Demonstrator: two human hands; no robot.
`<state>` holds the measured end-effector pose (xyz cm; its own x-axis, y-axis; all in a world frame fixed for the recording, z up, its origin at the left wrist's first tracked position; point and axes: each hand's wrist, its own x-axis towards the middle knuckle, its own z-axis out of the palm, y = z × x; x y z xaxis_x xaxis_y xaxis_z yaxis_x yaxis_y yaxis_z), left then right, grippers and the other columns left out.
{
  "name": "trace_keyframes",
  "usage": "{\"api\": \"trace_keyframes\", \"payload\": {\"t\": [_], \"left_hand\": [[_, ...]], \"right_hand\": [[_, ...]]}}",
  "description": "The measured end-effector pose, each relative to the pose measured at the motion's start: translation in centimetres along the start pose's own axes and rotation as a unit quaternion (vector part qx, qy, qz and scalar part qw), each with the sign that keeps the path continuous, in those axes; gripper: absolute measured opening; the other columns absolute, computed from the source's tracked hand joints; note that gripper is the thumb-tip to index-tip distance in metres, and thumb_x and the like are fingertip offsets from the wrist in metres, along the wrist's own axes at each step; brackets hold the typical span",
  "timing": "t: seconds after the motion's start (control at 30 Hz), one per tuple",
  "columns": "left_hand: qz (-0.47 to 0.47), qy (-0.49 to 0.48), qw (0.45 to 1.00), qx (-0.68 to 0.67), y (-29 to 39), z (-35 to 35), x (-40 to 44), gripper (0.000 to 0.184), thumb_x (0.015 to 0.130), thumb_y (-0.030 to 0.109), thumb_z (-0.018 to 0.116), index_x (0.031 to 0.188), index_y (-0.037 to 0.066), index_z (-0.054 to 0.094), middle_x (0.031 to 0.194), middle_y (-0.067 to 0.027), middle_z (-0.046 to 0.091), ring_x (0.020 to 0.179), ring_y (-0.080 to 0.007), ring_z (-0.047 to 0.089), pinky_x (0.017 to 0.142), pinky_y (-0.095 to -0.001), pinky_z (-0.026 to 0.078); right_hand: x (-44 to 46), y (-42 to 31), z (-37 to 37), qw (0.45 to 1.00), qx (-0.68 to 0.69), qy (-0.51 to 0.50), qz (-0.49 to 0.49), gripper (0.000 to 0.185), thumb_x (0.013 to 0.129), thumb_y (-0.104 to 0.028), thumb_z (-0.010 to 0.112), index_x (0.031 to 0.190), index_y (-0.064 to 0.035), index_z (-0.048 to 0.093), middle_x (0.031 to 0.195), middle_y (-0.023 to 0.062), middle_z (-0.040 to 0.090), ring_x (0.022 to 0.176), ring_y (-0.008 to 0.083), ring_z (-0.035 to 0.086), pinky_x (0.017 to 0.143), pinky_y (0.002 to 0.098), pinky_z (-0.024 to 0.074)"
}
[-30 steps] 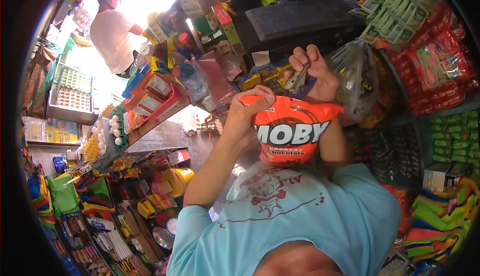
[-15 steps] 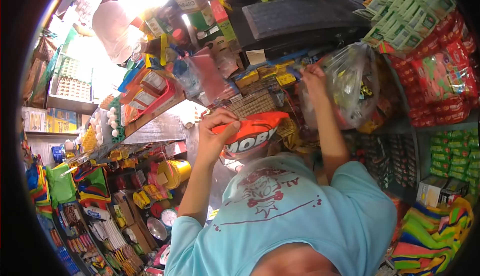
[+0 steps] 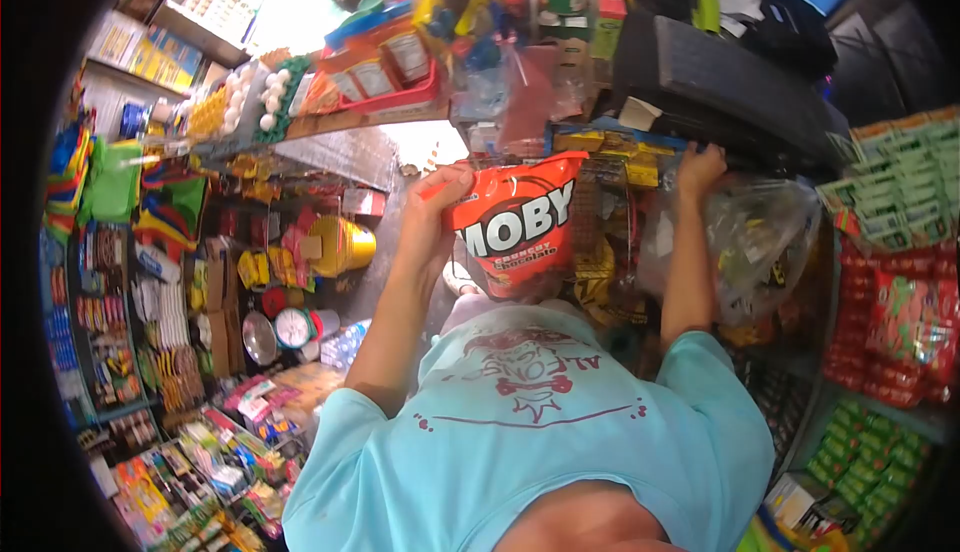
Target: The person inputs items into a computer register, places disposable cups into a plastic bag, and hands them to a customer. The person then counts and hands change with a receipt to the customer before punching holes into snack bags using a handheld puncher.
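Observation:
My left hand [image 3: 440, 207] grips the upper left corner of an orange-red bag of Moby chocolate snack [image 3: 522, 227]. The bag hangs upright in front of my chest, its printed front facing up toward me. Off to the right, my right hand [image 3: 702, 168] is at the edge of the dark counter, near a blue strip and several small yellow packs [image 3: 640, 167]. Its fingers are curled in; whatever lies between them is too small or hidden to make out. Just below that wrist hangs a clear plastic bag [image 3: 765, 242] with packs inside.
A black keyboard-like slab [image 3: 745, 77] lies on the counter ahead. Eggs [image 3: 272, 102] and a red basket [image 3: 400, 92] of packets stand front left. Crowded shelves line the left, with a yellow bucket [image 3: 342, 246]. Hanging green sachets [image 3: 905, 177] and red packs [image 3: 905, 327] are at right.
The snack bag has swung more upright, so its whole front shows. My right hand has moved right and its fingers have curled at the counter edge. The view has turned right.

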<state>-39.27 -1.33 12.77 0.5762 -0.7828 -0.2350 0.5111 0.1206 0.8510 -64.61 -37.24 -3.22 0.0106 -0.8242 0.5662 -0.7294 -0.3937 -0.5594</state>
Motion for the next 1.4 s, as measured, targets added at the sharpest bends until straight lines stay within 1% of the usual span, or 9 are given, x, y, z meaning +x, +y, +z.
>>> {"api": "trace_keyframes", "payload": {"t": [0.1,0.17,0.37,0.47,0.5,0.63,0.77,1.03,1.4], "left_hand": [[-0.023,0.021,0.999,-0.034,0.3,-1.8,-0.5,0.011,0.089,0.012,0.07,0.089,0.002,0.068,0.1,-0.0035,0.066,0.093,-0.0136,0.061,0.088,-0.029,0.047],[0.007,0.025,0.999,-0.043,0.4,-3.9,-0.1,0.011,0.089,0.012,0.07,0.089,0.002,0.068,0.101,-0.0039,0.066,0.093,-0.0139,0.062,0.089,-0.029,0.047],[0.045,0.036,0.998,-0.011,2.9,-11.2,-1.5,0.014,0.086,0.01,0.074,0.097,0.002,0.069,0.092,-0.0064,0.071,0.084,-0.0135,0.067,0.081,-0.0298,0.054],[0.069,0.031,0.997,-0.025,4.9,-16.8,-1.9,0.017,0.086,0.011,0.075,0.099,0.001,0.071,0.093,-0.0057,0.071,0.085,-0.0134,0.066,0.08,-0.029,0.054],[0.061,0.013,0.998,-0.029,6.1,-18.9,-2.6,0.015,0.087,0.011,0.074,0.098,0.001,0.071,0.094,-0.0055,0.07,0.086,-0.0132,0.066,0.079,-0.0289,0.054],[0.056,-0.014,0.997,-0.041,11.2,-27.7,-4.7,0.011,0.089,0.011,0.071,0.093,0.0,0.071,0.095,-0.0055,0.07,0.089,-0.0125,0.066,0.081,-0.0275,0.053],[0.073,0.068,0.994,-0.048,16.6,-35.9,-8.0,0.011,0.09,0.011,0.071,0.094,0.001,0.072,0.09,-0.0055,0.07,0.082,-0.0128,0.067,0.076,-0.0286,0.055],[0.247,0.341,0.896,-0.142,19.0,-48.0,-15.7,0.003,0.084,0.0,0.071,0.085,0.003,0.07,0.09,-0.0065,0.069,0.082,-0.0157,0.065,0.076,-0.0298,0.053],[0.236,0.308,0.921,0.008,22.0,-52.8,-16.3,0.017,0.087,0.007,0.07,0.104,0.004,0.068,0.104,-0.0069,0.068,0.099,-0.0147,0.064,0.086,-0.0285,0.05]], "right_hand": [[-0.4,-2.4,-1.7,0.982,-0.176,-0.064,-0.039,0.028,0.079,-0.018,0.074,0.099,0.0015,0.07,0.099,0.0214,0.069,0.096,0.0404,0.065,0.085,0.0502,0.0501],[-1.5,-3.6,-1.9,0.963,-0.241,0.044,-0.115,0.03,0.079,-0.021,0.072,0.101,-0.0001,0.07,0.1,0.02,0.068,0.101,0.0396,0.062,0.088,0.0495,0.0479],[-11.0,-8.9,-0.7,0.983,0.179,-0.011,0.044,0.015,0.096,-0.014,0.058,0.099,0.0001,0.063,0.09,0.0153,0.063,0.084,0.03,0.059,0.081,0.0392,0.0491],[-19.0,-16.6,0.2,0.888,0.368,-0.277,0.009,0.016,0.091,-0.008,0.064,0.107,-0.0074,0.062,0.091,0.0,0.061,0.081,0.0099,0.056,0.068,0.0237,0.0457],[-20.4,-23.7,-2.7,0.748,0.49,-0.42,0.155,0.031,0.088,-0.004,0.065,0.118,-0.0072,0.06,0.102,0.0008,0.064,0.089,0.0139,0.059,0.077,0.0278,0.0501],[-27.3,-40.8,-2.6,0.536,0.597,-0.582,0.135,0.086,0.067,-0.003,0.083,0.144,-0.0042,0.045,0.138,0.0074,0.055,0.13,0.0195,0.051,0.109,0.0379,0.0415],[-30.2,-53.5,-2.2,0.473,0.463,-0.75,0.007,0.091,0.063,-0.005,0.088,0.143,-0.004,0.045,0.136,0.0053,0.057,0.127,0.0162,0.052,0.107,0.0356,0.0435],[-41.1,-65.5,1.2,0.425,0.465,-0.77,-0.103,0.067,0.074,-0.01,0.085,0.132,-0.0005,0.054,0.121,0.007,0.066,0.111,0.0157,0.061,0.099,0.034,0.0495],[-41.4,-70.0,5.6,0.386,0.478,-0.775,-0.147,0.053,0.079,-0.012,0.083,0.126,-0.0017,0.06,0.119,0.0075,0.068,0.113,0.0153,0.062,0.099,0.0336,0.0497]]}}
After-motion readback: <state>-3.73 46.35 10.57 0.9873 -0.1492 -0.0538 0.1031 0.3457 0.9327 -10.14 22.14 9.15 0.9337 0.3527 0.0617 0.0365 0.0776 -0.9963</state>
